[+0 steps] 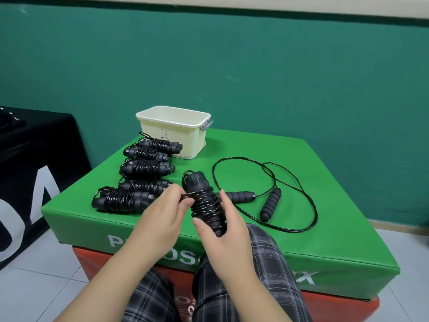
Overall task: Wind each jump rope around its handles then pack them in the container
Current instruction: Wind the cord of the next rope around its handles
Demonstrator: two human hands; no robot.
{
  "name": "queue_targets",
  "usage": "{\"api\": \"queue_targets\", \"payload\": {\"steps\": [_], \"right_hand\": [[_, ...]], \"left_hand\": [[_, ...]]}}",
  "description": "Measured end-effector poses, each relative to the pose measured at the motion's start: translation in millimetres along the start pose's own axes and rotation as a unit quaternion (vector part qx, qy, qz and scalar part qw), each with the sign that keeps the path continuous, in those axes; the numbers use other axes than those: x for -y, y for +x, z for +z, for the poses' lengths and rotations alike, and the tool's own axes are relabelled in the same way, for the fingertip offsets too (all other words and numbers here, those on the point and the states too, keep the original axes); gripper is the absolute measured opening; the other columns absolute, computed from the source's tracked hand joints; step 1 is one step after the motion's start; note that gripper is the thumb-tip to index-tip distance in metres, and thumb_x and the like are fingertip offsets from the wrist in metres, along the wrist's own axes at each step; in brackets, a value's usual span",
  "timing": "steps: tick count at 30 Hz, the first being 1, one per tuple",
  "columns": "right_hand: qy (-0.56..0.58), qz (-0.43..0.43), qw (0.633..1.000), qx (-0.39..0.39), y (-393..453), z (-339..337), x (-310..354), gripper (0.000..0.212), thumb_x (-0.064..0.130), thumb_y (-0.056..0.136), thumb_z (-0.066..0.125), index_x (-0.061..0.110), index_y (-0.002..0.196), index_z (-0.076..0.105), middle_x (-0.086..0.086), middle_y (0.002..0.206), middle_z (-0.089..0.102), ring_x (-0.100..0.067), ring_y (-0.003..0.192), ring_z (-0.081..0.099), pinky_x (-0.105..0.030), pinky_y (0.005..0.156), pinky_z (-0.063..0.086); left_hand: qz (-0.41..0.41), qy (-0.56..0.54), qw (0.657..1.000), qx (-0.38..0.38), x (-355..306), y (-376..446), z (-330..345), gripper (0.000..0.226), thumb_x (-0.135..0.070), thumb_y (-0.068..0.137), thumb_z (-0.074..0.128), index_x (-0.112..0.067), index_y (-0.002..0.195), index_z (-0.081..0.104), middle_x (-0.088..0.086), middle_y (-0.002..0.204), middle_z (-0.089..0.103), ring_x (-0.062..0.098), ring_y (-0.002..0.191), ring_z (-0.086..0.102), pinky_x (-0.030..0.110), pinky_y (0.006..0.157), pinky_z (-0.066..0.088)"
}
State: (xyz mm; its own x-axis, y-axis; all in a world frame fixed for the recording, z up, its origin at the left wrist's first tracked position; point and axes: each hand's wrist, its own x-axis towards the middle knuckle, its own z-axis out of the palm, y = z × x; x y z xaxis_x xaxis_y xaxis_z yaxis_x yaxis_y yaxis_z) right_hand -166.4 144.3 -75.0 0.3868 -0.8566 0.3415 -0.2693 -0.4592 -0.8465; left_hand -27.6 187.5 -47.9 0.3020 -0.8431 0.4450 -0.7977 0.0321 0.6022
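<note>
My right hand (226, 231) grips the lower end of a black jump rope bundle (204, 201), its cord wound round the two handles, held upright over the front of the green box (325, 228). My left hand (162, 212) pinches the cord at the bundle's left side. Several wound black jump ropes (144, 168) lie in a row on the left of the box. One unwound jump rope (270, 203) lies loose to the right, its cord looped wide. The cream container (174, 133) stands open at the back of the box.
The green box sits on a red box (97, 268) above a tiled floor. A black covered block (34, 170) stands to the left. A green wall (232, 66) rises behind. My legs in plaid trousers (262, 259) are under my hands.
</note>
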Motion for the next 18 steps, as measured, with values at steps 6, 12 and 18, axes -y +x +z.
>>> {"api": "queue_targets", "payload": {"steps": [6,12,18], "right_hand": [[0.109,0.005,0.992,0.057,-1.4,-5.2,3.0,0.043,0.038,0.09,0.062,0.059,0.119,0.039,0.052,0.105,0.05,0.019,0.107,0.049,-0.01,0.086,0.039],[0.108,-0.033,0.993,0.043,-4.3,-0.9,1.0,0.044,0.058,0.084,0.051,0.053,0.126,0.037,0.028,0.126,0.055,0.005,0.12,0.049,-0.025,0.1,0.042],[0.039,-0.095,0.992,-0.068,-5.0,5.0,0.7,0.054,0.054,0.089,0.033,0.045,0.139,0.015,0.026,0.147,0.014,0.019,0.133,0.014,0.003,0.1,0.014]], "left_hand": [[-0.08,-0.028,0.994,0.068,-9.3,-1.1,-3.8,0.066,-0.076,0.076,0.008,-0.022,0.099,0.038,-0.001,0.086,0.059,0.017,0.081,0.057,0.038,0.075,0.045],[-0.115,-0.306,0.944,0.043,-15.0,2.0,8.2,0.072,-0.068,0.084,0.039,-0.019,0.136,0.04,-0.019,0.118,0.057,-0.019,0.101,0.051,0.003,0.082,0.038],[-0.073,-0.286,0.955,0.038,-23.2,4.1,22.8,0.064,-0.07,0.066,0.049,-0.031,0.118,0.051,-0.022,0.104,0.065,-0.008,0.099,0.058,0.015,0.086,0.043]]}}
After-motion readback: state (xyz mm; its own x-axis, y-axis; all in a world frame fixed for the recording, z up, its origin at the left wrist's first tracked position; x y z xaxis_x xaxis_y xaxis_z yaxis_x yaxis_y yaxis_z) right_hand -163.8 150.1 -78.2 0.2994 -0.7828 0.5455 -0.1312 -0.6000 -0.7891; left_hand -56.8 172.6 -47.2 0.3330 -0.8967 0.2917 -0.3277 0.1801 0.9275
